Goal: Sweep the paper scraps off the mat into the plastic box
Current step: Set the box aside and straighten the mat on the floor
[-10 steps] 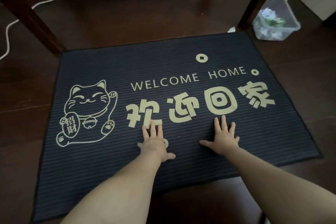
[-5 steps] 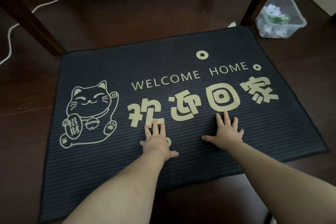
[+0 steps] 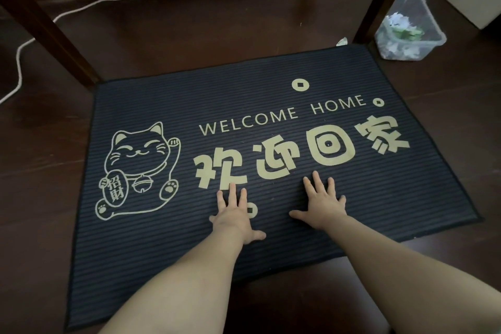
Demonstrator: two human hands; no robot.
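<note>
Mat [image 3: 406,184] shows no scraps; paper scraps [image 3: 398,24] fill plastic box [image 3: 437,42] beyond its far right corner, one stray scrap [image 3: 343,41] on floor remains; left hand [image 3: 233,214] and right hand [image 3: 322,203] lie flat, fingers spread, empty.

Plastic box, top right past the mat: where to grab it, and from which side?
Probably best to pinch the lipped rim of the plastic box on its near or right edge, thumb inside, fingers outside. It stands upright and open-topped, so the rim is free. The table leg crowds its left side, and the paper scraps lie low inside.
</note>
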